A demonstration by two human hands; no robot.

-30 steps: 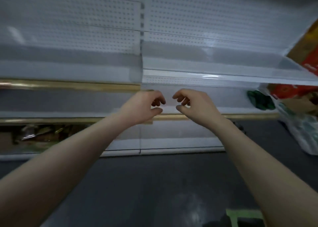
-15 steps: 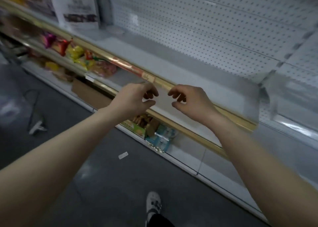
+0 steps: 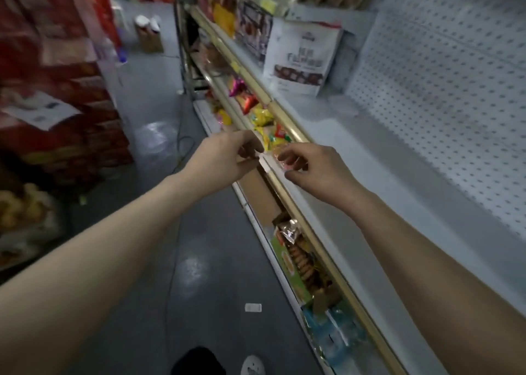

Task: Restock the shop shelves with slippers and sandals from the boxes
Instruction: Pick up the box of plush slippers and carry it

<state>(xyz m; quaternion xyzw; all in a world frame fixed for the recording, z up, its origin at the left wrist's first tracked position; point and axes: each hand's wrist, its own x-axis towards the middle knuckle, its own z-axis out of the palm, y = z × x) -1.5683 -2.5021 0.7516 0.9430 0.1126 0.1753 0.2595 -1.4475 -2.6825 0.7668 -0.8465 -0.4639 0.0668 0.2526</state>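
Shop aisle, grey floor [image 3: 148, 232]; red cartons [image 3: 65, 135] stood stacked at far left. My left hand [image 3: 225, 158] curled its fingers at a white label [image 3: 264, 162] on a gold shelf rail [image 3: 301, 223]; whether it pinched the label, I could not tell. My right hand [image 3: 318, 169] was loosely curled, holding nothing, with the white shelf [image 3: 398, 175] to its right.

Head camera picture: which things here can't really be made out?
All in the head view:
Left hand: whether it pinches the white label or merely overlaps it, too blurred.
Right hand: curled fingers hide anything held.
Red boxes: print smeared by motion blur.
White bag: lettering too small.
Shoe: cut off by the bottom edge.
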